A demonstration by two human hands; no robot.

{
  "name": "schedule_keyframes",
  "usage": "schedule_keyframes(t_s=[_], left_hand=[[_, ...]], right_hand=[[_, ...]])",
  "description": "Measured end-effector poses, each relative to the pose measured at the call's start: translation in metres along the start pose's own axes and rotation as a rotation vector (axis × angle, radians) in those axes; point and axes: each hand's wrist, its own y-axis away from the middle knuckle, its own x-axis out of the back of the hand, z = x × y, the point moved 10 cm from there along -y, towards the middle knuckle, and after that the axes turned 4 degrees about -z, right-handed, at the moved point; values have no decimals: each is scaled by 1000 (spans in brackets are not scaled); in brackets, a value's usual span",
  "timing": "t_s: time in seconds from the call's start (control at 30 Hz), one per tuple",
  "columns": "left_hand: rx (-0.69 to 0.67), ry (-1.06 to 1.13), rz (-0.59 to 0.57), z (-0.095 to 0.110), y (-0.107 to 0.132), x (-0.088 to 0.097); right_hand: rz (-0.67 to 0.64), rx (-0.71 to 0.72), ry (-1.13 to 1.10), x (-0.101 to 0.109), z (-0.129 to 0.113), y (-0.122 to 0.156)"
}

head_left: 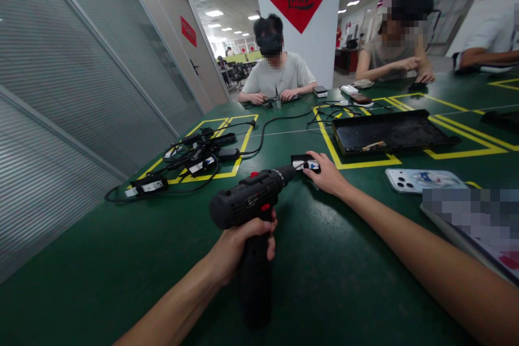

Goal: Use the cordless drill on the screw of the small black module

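Steadying power drill is key imo: left hand, fingers wrapped round grip; right hand, fingers pinching small black-and-white block off drill's nose, over worktop; line up square, brace block, fingertips clear

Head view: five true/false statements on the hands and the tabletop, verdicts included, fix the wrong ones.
1. The left hand grips the power drill by its handle. True.
2. The right hand holds a phone. False: it holds a small black-and-white item.
3. The drill's front end points away from the small item. False: it points toward it.
4. The phone lies on the green table with its camera lenses up. True.
5. The black tray is left of the cable tangle in the picture. False: it is to the right.
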Motion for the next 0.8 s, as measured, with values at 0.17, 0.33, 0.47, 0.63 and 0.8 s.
schedule_keyframes(t_s=[0.17, 0.33, 0.47, 0.63, 0.8], left_hand=[[-14, -29, -27, 8, 2, -5], [-32, -50, -27, 14, 2, -9], [-19, -63, -23, 12, 2, -9], [-14, -54, -29, 10, 2, -9], [-39, -27, -24, 10, 0, -6]], right_hand=[[1, 1, -6, 0, 1, 0], [9, 8, -14, 1, 0, 0], [7, 0, -14, 1, 0, 0], [8, 3, -14, 1, -1, 0], [-1, 0, -12, 1, 0, -1]])
